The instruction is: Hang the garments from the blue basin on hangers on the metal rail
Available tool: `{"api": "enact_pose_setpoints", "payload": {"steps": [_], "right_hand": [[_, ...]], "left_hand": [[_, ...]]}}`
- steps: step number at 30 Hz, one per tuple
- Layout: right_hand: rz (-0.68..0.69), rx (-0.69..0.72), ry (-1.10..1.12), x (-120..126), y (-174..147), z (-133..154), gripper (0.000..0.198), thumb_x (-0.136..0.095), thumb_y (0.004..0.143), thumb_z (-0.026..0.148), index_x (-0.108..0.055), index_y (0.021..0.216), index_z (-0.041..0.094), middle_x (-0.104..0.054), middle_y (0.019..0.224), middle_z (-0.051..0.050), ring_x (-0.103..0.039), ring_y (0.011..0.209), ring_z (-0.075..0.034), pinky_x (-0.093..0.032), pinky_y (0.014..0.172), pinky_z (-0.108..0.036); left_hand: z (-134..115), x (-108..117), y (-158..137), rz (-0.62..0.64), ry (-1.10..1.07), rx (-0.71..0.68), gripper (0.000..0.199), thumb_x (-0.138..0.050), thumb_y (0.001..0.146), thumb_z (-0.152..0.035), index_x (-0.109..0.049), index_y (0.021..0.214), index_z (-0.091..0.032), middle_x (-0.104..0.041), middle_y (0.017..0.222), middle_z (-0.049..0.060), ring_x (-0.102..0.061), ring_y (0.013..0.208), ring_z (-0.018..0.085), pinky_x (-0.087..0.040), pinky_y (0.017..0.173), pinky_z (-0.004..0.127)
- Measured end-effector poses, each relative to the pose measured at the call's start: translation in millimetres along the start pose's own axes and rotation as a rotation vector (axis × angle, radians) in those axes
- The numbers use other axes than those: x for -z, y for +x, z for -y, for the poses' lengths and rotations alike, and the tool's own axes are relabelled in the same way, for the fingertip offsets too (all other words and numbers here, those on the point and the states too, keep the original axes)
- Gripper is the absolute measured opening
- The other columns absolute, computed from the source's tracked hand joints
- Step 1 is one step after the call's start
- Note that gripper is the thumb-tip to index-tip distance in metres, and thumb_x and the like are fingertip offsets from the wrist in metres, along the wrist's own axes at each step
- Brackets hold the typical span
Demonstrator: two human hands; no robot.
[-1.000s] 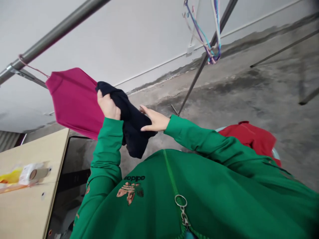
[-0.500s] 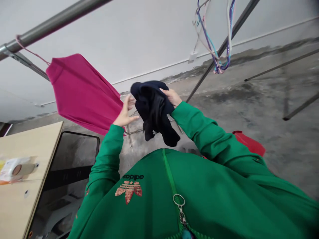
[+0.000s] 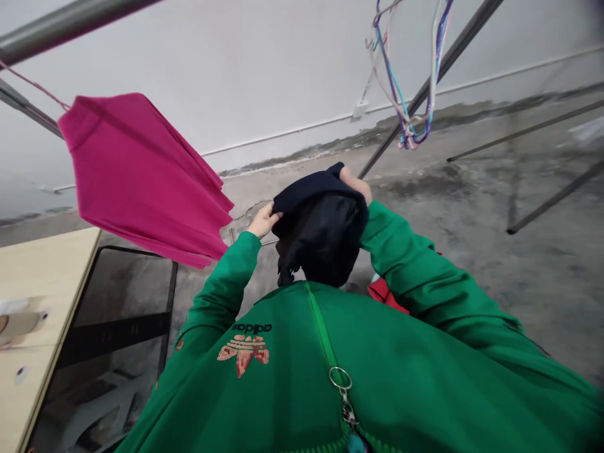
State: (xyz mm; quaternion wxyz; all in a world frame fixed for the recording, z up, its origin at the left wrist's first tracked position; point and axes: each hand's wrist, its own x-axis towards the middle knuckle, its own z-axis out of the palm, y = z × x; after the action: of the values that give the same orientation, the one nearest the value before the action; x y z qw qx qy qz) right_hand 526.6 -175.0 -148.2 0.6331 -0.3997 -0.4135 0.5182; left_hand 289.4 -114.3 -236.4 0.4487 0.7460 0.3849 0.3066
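Note:
A dark navy garment point(image 3: 321, 226) hangs bunched between my hands in front of my chest; its exact kind is unclear. My left hand point(image 3: 265, 220) pinches its left edge, thumb toward me. At the upper right edge, my right hand point(image 3: 356, 184) grips the cloth, its fingertips partly hidden behind the fabric. The garment's top edge is stretched between both hands, and its lower part droops in loose folds. To the left, a bright pink long-sleeved top point(image 3: 141, 170) hangs from a pink hanger point(image 3: 35, 85).
A metal rail point(image 3: 80, 28) crosses the upper left. Several coloured hangers point(image 3: 410, 119) dangle at upper right near a slanted pole point(image 3: 453, 56). A light wooden table point(image 3: 42, 264) stands at left with a roll point(image 3: 21, 324) on it. Red cloth point(image 3: 387, 296) shows below my right arm.
My left hand has moved right and closed on the garment's edge. My right hand has shifted right, and the dark cloth is spread wider. The view has turned slightly.

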Motion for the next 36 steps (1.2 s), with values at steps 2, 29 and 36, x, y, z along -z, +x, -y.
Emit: {"api": "enact_pose_setpoints", "payload": {"steps": [2, 29, 36], "right_hand": [[0.028, -0.05, 0.063, 8.4, -0.4, 4.9, 0.052, -0.072, 0.062, 0.069, -0.06, 0.068, 0.018, -0.07, 0.076, -0.009, -0.064, 0.108, -0.029, -0.055, 0.095, -0.043], [-0.129, 0.629, -0.87, -14.2, -31.2, 9.9, 0.029, -0.058, 0.086, 0.046, -0.048, 0.08, 0.02, -0.049, 0.07, 0.0, -0.047, 0.062, -0.012, -0.045, 0.065, -0.028], [-0.042, 0.492, -0.971, -32.7, -21.8, -64.5, 0.029, -0.058, 0.079, 0.034, -0.05, 0.099, 0.015, -0.056, 0.099, -0.012, -0.054, 0.092, -0.022, -0.048, 0.085, -0.037]], "left_hand": [[-9.5, 7.6, 6.4, -0.149, 0.041, -0.073, 0.046, -0.051, 0.089, -0.043, -0.048, 0.126, -0.017, -0.061, 0.121, 0.012, -0.056, 0.118, 0.023, -0.042, 0.107, 0.043], [-227.8, 54.5, -0.9, -0.342, 0.347, -0.081, 0.012, -0.054, 0.077, -0.009, -0.066, 0.077, -0.01, -0.061, 0.071, 0.001, -0.066, 0.086, 0.021, -0.053, 0.086, 0.036], [-239.0, 53.6, -20.7, -0.375, 0.44, -0.103, 0.018, -0.052, 0.076, -0.012, -0.069, 0.084, -0.01, -0.063, 0.073, 0.001, -0.065, 0.086, 0.02, -0.053, 0.084, 0.034]]}}
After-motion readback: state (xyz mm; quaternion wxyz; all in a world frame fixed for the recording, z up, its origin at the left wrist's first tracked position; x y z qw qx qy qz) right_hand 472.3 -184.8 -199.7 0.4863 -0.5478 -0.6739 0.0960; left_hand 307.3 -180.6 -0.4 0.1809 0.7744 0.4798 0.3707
